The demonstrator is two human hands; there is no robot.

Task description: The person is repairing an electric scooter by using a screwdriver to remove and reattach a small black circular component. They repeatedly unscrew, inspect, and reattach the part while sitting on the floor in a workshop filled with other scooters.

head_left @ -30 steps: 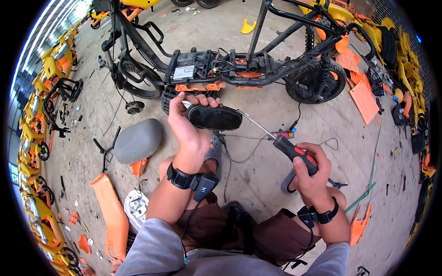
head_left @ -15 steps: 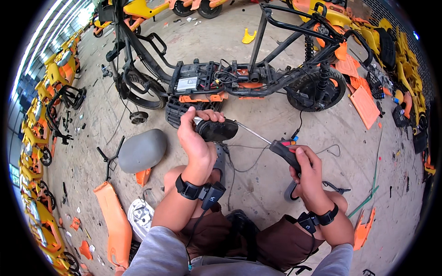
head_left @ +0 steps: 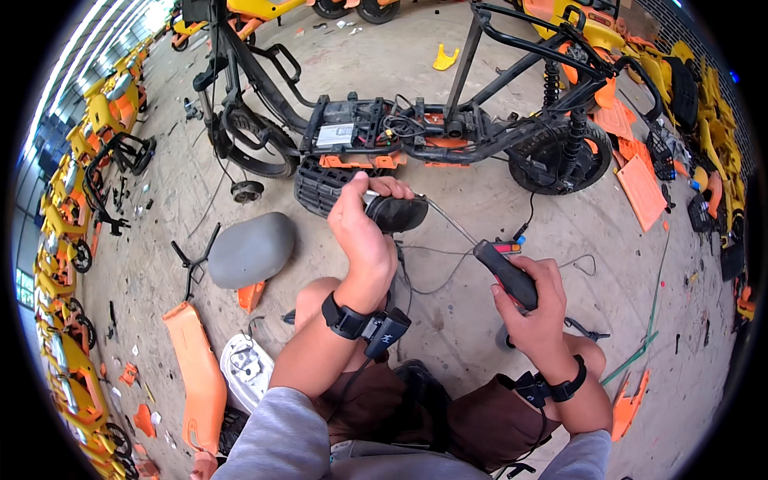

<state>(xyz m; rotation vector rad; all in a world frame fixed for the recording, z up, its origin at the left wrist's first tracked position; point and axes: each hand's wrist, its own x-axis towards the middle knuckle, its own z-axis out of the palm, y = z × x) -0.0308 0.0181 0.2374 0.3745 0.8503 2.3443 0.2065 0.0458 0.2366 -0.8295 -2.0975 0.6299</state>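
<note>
My left hand [head_left: 362, 228] grips a black oval part [head_left: 400, 214] with a pale piece behind it, thumb up, fingers over its upper edge. My right hand [head_left: 534, 298] is closed round the black-and-red handle of a screwdriver [head_left: 506, 270]; its metal shaft runs up-left to the part's right edge, where the exact contact is too small to tell. Beyond my hands stands a stripped black scooter frame [head_left: 488, 144] with exposed wiring and a silver box [head_left: 336, 135]. A ribbed black piece [head_left: 316, 192] lies below the frame, partly behind my left hand.
A grey oval seat [head_left: 250, 246], orange panels [head_left: 190, 368], a black tubular bracket [head_left: 200, 260], a white shell [head_left: 240, 368] and loose cables [head_left: 444, 280] lie on the concrete floor [head_left: 432, 336]. Rows of yellow scooters [head_left: 80, 336] line the left; piles of plastic panels [head_left: 704, 144] line the right.
My left hand has moved right and turned the black part, so its face shows more foreshortened. The screwdriver has shifted with it, and my right hand's grip on the handle has changed slightly.
</note>
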